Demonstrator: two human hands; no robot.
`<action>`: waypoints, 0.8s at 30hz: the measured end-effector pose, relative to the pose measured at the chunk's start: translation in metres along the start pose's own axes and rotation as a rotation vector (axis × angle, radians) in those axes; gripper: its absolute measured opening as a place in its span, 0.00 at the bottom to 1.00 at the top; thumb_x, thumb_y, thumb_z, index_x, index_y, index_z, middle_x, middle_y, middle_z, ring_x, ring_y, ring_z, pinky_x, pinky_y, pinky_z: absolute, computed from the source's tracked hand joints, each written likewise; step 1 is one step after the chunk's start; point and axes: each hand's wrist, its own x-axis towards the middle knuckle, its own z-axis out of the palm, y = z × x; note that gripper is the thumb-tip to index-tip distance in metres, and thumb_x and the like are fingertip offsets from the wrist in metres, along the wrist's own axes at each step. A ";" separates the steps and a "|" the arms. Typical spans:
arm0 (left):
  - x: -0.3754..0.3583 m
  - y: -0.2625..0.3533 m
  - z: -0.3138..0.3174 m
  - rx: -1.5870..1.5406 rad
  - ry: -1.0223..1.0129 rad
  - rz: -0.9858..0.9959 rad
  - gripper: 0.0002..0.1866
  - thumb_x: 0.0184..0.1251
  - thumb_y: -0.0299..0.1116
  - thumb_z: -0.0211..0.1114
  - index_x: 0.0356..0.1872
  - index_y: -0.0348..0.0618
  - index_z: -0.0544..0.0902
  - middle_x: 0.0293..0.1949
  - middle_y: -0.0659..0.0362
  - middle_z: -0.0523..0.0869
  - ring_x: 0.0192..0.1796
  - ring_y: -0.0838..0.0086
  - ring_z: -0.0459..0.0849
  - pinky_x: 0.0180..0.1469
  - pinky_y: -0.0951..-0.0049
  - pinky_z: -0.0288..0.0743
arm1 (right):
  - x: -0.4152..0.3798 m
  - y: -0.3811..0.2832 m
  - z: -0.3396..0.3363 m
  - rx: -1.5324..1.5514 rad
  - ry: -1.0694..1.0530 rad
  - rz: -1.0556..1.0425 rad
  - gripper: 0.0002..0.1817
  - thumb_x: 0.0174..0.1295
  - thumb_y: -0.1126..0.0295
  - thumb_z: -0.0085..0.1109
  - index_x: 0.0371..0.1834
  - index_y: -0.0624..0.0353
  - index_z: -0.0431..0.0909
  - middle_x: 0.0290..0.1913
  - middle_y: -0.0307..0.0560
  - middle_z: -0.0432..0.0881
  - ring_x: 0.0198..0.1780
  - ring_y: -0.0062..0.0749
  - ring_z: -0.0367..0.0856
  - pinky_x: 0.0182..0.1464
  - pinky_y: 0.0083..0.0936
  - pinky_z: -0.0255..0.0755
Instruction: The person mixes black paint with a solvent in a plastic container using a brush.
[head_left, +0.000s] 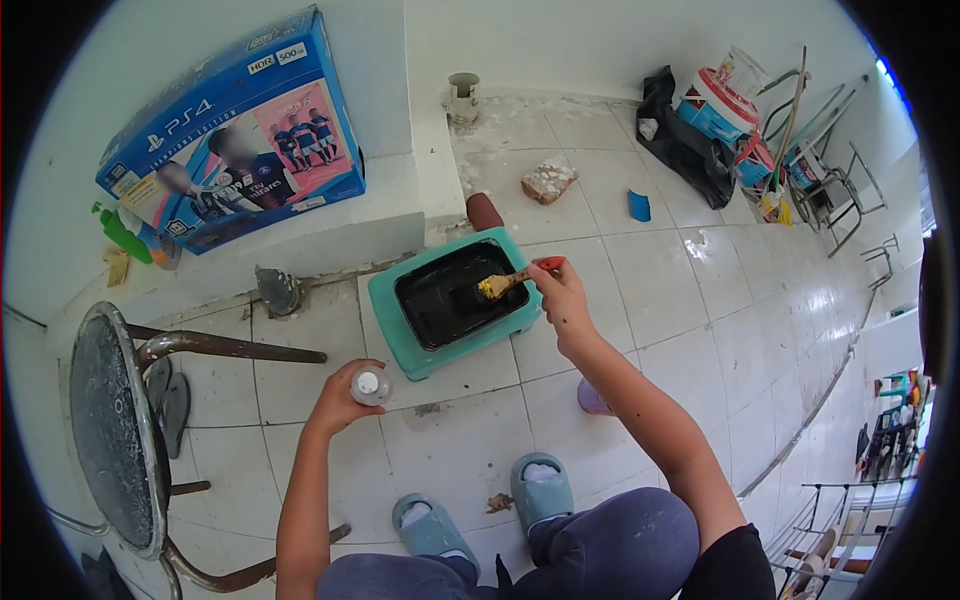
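Note:
My right hand [567,305] is closed around the red-tipped handle of a paintbrush [508,283]. The brush's bristles rest in or just over a black tray [420,325], which looks coated with dark paint. That tray sits on top of a teal plastic stool [392,350]. In my left hand [340,400] is a clear bottle with a white cap [369,384], gripped around its side, in front of the stool's left corner. Partly hidden behind my right forearm, a purple container [592,396] stands on the floor.
A round metal stool [118,430] stands at the left. On the ledge is a PS4 box [240,140]. A brick chunk [549,183], a blue scrap [639,206] and a brown cylinder [484,212] lie beyond the stool. Paint buckets [715,110] and a black bag [685,150] crowd the far right.

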 end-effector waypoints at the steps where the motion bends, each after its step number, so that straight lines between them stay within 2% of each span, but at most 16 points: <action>1: 0.002 -0.001 0.007 -0.023 0.040 -0.003 0.40 0.31 0.21 0.87 0.55 0.45 0.82 0.54 0.59 0.85 0.59 0.60 0.84 0.66 0.65 0.77 | 0.006 0.006 0.005 0.048 -0.025 -0.128 0.12 0.71 0.64 0.64 0.48 0.59 0.76 0.33 0.32 0.76 0.34 0.16 0.71 0.38 0.18 0.67; 2: 0.003 -0.004 0.015 -0.024 0.040 -0.004 0.40 0.31 0.21 0.87 0.55 0.45 0.82 0.54 0.59 0.85 0.59 0.60 0.84 0.66 0.65 0.77 | 0.011 0.011 0.008 0.093 -0.050 -0.257 0.11 0.72 0.64 0.64 0.47 0.60 0.78 0.33 0.33 0.78 0.34 0.15 0.73 0.38 0.17 0.68; 6: 0.004 -0.023 0.039 0.007 0.034 -0.019 0.42 0.32 0.25 0.89 0.57 0.45 0.80 0.56 0.57 0.84 0.60 0.60 0.83 0.66 0.64 0.76 | 0.015 0.009 0.013 -0.075 -0.051 -0.390 0.10 0.72 0.63 0.63 0.43 0.60 0.80 0.31 0.36 0.81 0.31 0.16 0.76 0.36 0.18 0.71; 8: 0.002 -0.032 0.044 0.050 0.032 -0.006 0.42 0.33 0.27 0.89 0.58 0.44 0.80 0.56 0.57 0.84 0.60 0.61 0.83 0.66 0.64 0.76 | 0.007 0.001 0.015 -0.162 -0.066 -0.476 0.10 0.73 0.63 0.62 0.41 0.60 0.81 0.26 0.37 0.80 0.26 0.16 0.75 0.32 0.19 0.70; 10: -0.002 -0.040 0.044 0.041 0.107 0.049 0.43 0.34 0.30 0.89 0.59 0.46 0.79 0.56 0.56 0.83 0.61 0.57 0.81 0.69 0.62 0.73 | 0.008 -0.002 0.012 -0.177 -0.081 -0.478 0.10 0.73 0.64 0.62 0.41 0.61 0.81 0.25 0.37 0.80 0.25 0.16 0.75 0.31 0.19 0.69; 14: -0.011 -0.054 0.039 0.085 0.100 0.008 0.42 0.34 0.31 0.89 0.59 0.46 0.80 0.54 0.56 0.82 0.61 0.57 0.80 0.69 0.60 0.72 | 0.015 -0.002 0.004 -0.130 -0.037 -0.424 0.11 0.73 0.65 0.61 0.39 0.63 0.80 0.23 0.37 0.78 0.25 0.16 0.75 0.29 0.19 0.67; 16: -0.016 -0.055 0.034 0.151 0.081 -0.031 0.38 0.41 0.26 0.84 0.59 0.46 0.80 0.52 0.55 0.82 0.60 0.56 0.80 0.69 0.59 0.72 | 0.017 -0.002 -0.002 -0.080 -0.033 -0.383 0.11 0.73 0.65 0.61 0.38 0.63 0.80 0.22 0.37 0.78 0.25 0.16 0.74 0.29 0.19 0.67; 17: -0.016 -0.066 0.025 0.153 0.081 -0.032 0.38 0.41 0.26 0.84 0.59 0.46 0.80 0.52 0.55 0.82 0.60 0.56 0.80 0.69 0.59 0.72 | 0.018 -0.003 -0.004 -0.032 -0.025 -0.345 0.11 0.73 0.65 0.60 0.37 0.63 0.80 0.22 0.37 0.77 0.24 0.16 0.74 0.29 0.19 0.66; 18: -0.015 -0.085 0.011 0.439 0.157 -0.017 0.36 0.44 0.24 0.81 0.60 0.46 0.79 0.52 0.54 0.82 0.59 0.56 0.80 0.68 0.59 0.71 | 0.020 -0.003 -0.005 -0.030 -0.026 -0.343 0.11 0.73 0.65 0.60 0.37 0.63 0.80 0.22 0.37 0.77 0.24 0.16 0.74 0.29 0.19 0.66; 19: -0.012 -0.080 0.002 0.724 0.232 -0.001 0.34 0.47 0.22 0.77 0.61 0.46 0.78 0.52 0.53 0.81 0.57 0.56 0.80 0.68 0.58 0.71 | 0.021 -0.004 -0.006 0.008 -0.024 -0.363 0.11 0.73 0.65 0.60 0.37 0.62 0.80 0.22 0.36 0.77 0.24 0.16 0.73 0.28 0.19 0.65; 20: -0.010 -0.075 -0.007 0.576 0.350 -0.050 0.34 0.49 0.21 0.75 0.62 0.46 0.77 0.52 0.52 0.81 0.57 0.57 0.80 0.68 0.58 0.71 | 0.022 -0.005 -0.006 0.045 -0.022 -0.383 0.11 0.73 0.65 0.60 0.37 0.62 0.80 0.22 0.36 0.76 0.24 0.15 0.73 0.28 0.19 0.64; 21: -0.004 -0.041 -0.020 0.427 0.466 -0.098 0.33 0.51 0.21 0.73 0.63 0.46 0.76 0.52 0.51 0.81 0.56 0.57 0.80 0.69 0.58 0.70 | 0.021 -0.007 -0.005 0.045 -0.023 -0.381 0.11 0.73 0.65 0.60 0.37 0.62 0.80 0.22 0.36 0.76 0.24 0.15 0.73 0.28 0.19 0.64; 23: 0.011 0.014 -0.024 0.241 0.601 -0.012 0.38 0.49 0.22 0.76 0.66 0.46 0.73 0.54 0.53 0.81 0.58 0.58 0.79 0.68 0.57 0.70 | 0.019 -0.013 -0.001 -0.084 -0.008 -0.402 0.11 0.73 0.65 0.60 0.37 0.62 0.80 0.21 0.37 0.77 0.23 0.15 0.71 0.27 0.18 0.64; 24: 0.016 0.035 -0.022 0.278 0.535 0.028 0.44 0.46 0.25 0.79 0.69 0.45 0.69 0.57 0.51 0.79 0.62 0.57 0.77 0.70 0.57 0.68 | 0.019 -0.011 0.001 -0.084 -0.011 -0.401 0.11 0.73 0.65 0.60 0.37 0.62 0.80 0.21 0.37 0.77 0.23 0.15 0.71 0.27 0.18 0.64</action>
